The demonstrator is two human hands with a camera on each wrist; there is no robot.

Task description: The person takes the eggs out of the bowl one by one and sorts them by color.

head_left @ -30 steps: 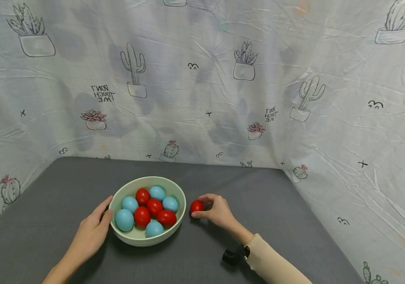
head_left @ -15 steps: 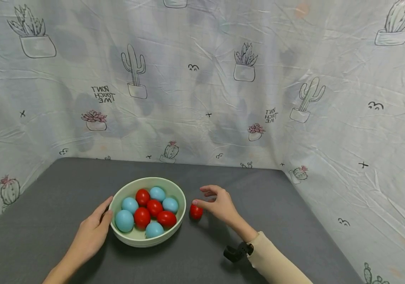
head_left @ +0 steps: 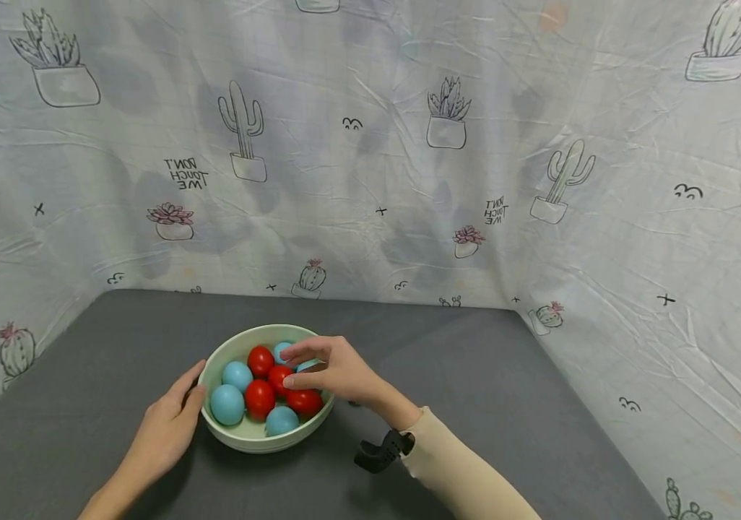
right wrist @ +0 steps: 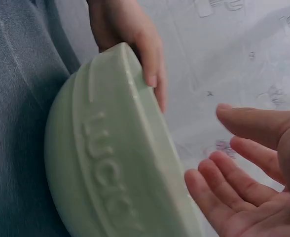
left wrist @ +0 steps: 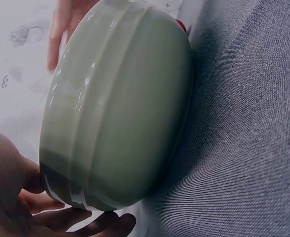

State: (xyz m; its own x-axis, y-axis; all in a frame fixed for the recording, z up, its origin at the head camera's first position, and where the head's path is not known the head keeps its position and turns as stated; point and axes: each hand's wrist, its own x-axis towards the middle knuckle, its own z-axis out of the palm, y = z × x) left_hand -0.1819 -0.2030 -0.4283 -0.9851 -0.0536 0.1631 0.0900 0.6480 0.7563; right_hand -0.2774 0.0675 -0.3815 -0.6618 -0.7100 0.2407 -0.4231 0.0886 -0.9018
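- Pale green ceramic bowl point(head_left: 224, 433) near desk's point(head_left: 507, 390) front edge, upright; red and blue eggs point(head_left: 260, 397) inside.
- Left hand point(head_left: 165, 426), fingers straight, against the rim.
- Right hand point(head_left: 331, 372) over the eggs, fingers relaxed, grip empty.

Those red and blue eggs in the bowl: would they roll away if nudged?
Probably. The eggs look smooth, rounded and glossy, so likely slippery and quick to roll on flat cloth. Inside the bowl, its raised wall and the tight packing should hold them.
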